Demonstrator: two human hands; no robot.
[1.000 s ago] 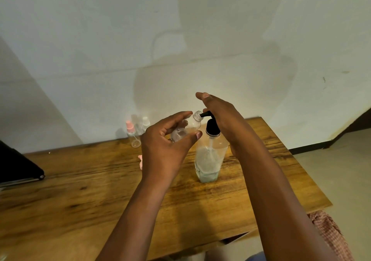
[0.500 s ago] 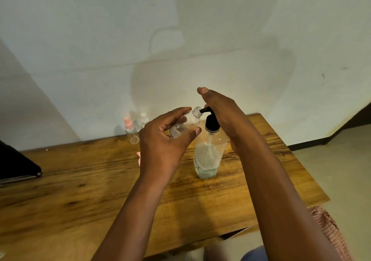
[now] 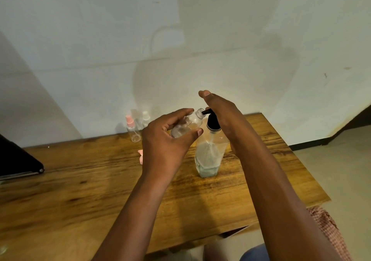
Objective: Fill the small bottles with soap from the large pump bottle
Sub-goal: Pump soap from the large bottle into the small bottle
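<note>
Left hand point(image 3: 166, 146) grips small bottle point(image 3: 187, 125) tilted, mouth at the pump spout. Right hand point(image 3: 224, 116) lies flat-fingered on pump bottle point(image 3: 208, 156), mid-table point(image 3: 80, 180). Two capped bottles point(image 3: 133, 129) at table's far edge.

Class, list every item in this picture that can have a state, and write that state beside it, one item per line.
Left hand: holds the small bottle, tilted.
Small bottle: uncapped, mouth at the pump spout.
Right hand: fingers straight, resting on the pump top.
Pump bottle: upright on the table, soap low.
Pink-capped bottle: capped, upright.
White-capped bottle: capped, upright.
</note>
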